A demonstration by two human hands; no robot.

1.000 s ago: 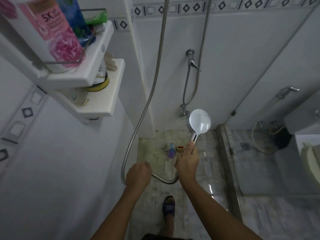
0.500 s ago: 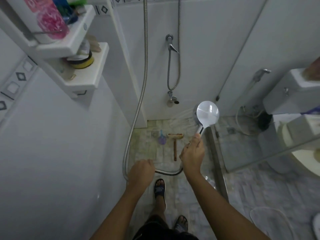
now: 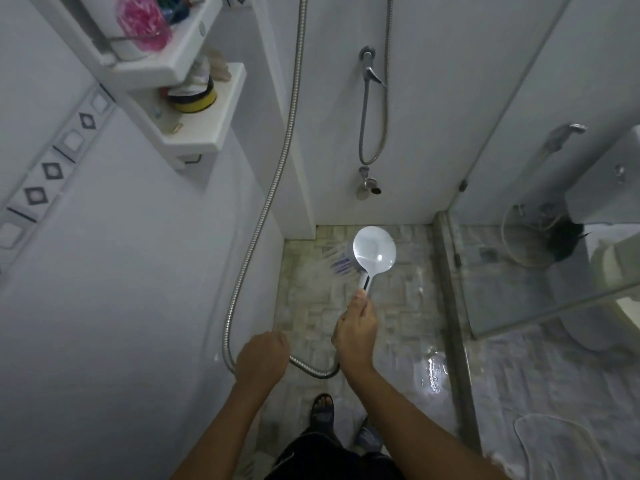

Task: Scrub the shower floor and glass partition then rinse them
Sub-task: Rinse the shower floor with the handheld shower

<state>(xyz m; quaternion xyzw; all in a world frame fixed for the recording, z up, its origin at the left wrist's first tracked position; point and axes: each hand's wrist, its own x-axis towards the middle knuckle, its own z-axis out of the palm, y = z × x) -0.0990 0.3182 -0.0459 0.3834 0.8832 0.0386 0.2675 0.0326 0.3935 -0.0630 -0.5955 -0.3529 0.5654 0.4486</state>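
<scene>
Right hand point(image 3: 356, 327): you grip the shower head point(image 3: 374, 251) by its handle, lower than half a second ago, spraying left over the shower floor point(image 3: 398, 306).
Left hand point(image 3: 262, 362): still curled round the hose point(image 3: 263, 202).

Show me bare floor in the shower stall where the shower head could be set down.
Bare tiles lie between the right hand and the metal threshold. It is crowded under the shower head, where spray hits a purple item, and near the feet and the hose gripped by the left hand.

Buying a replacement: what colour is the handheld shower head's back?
The shower head is white, clearest in the head view.
</scene>
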